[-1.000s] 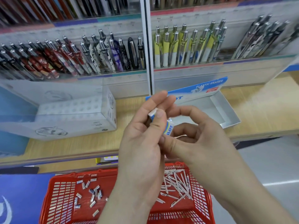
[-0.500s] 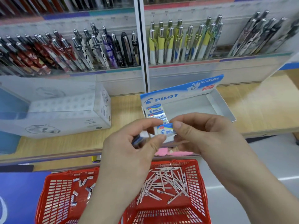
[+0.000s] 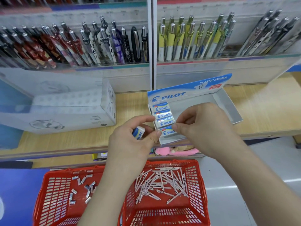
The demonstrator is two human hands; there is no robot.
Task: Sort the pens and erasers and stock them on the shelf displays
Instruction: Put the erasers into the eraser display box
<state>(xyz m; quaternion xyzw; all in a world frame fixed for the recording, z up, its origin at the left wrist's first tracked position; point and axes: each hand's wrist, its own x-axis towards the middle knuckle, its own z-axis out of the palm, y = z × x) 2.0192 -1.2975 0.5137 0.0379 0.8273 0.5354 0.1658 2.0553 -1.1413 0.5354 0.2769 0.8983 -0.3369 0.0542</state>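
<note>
**Stocking, seen from above**

Right hand (image 3: 205,128) pinches a white-and-blue sleeved rectangular eraser (image 3: 168,132), nearest in the row inside the white cardboard display tray (image 3: 226,103) — bare floor opens toward 2 o'clock. Left hand (image 3: 130,145) grips a second matching eraser (image 3: 138,134).

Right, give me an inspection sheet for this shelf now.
Surface: wooden shelf, bearing the eraser tray.
Job's things: three erasers lined in tray; loose pens and loose erasers in red basket.
Clutter: white box left of tray.
Hands: right hand pinches fourth eraser at row's near end; left hand holds spare eraser.
Cables: nothing seen.
Surroundings: pen displays above; pink item below the shelf.
</note>
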